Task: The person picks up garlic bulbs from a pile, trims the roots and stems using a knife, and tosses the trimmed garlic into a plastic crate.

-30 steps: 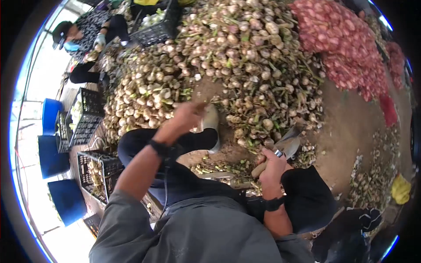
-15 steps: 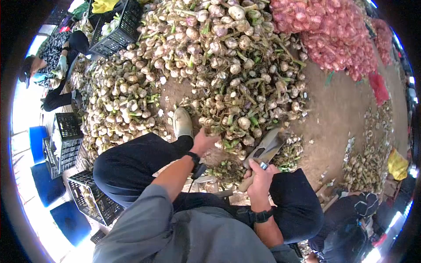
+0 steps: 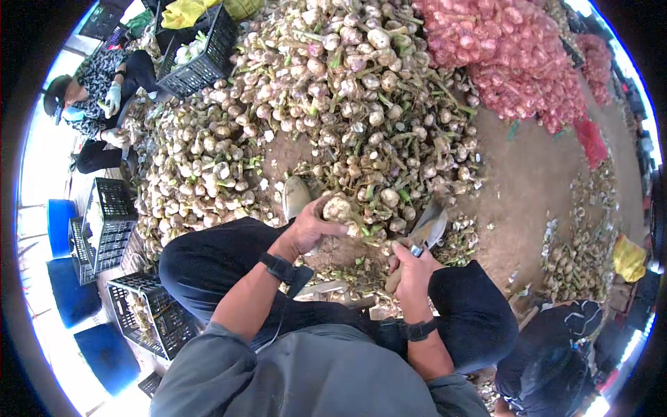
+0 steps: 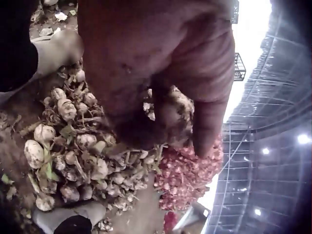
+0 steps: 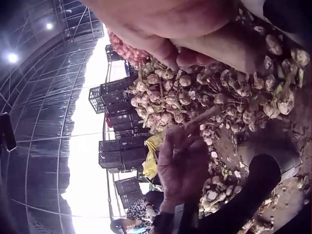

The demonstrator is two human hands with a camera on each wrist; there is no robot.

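Place: at the edge of a big garlic heap [image 3: 361,104] on a dirt floor [image 3: 535,187], with the person seated and both knees up.
Left hand: the left hand [image 3: 309,226] has its fingers curled round 1 garlic bulb [image 3: 338,207], lifted just off the near edge of the heap; 0.5 s ago this hand was reaching down into the heap with no bulb raised, and 1.0 s ago it was up in the air.
Bulb: held between the 2 hands, close to the knife's blade; the left wrist view shows its rough, soil-smeared skin [image 4: 173,114] under the thumb.
Right hand: the right hand [image 3: 413,267] is clamped round the wooden handle of a knife [image 3: 425,233], blade pointing up toward the bulb, much as in both earlier frames.
Around: black crates [image 3: 111,222] on the left, red mesh sacks [image 3: 514,62] at upper right, another worker [image 3: 90,97] at far left.
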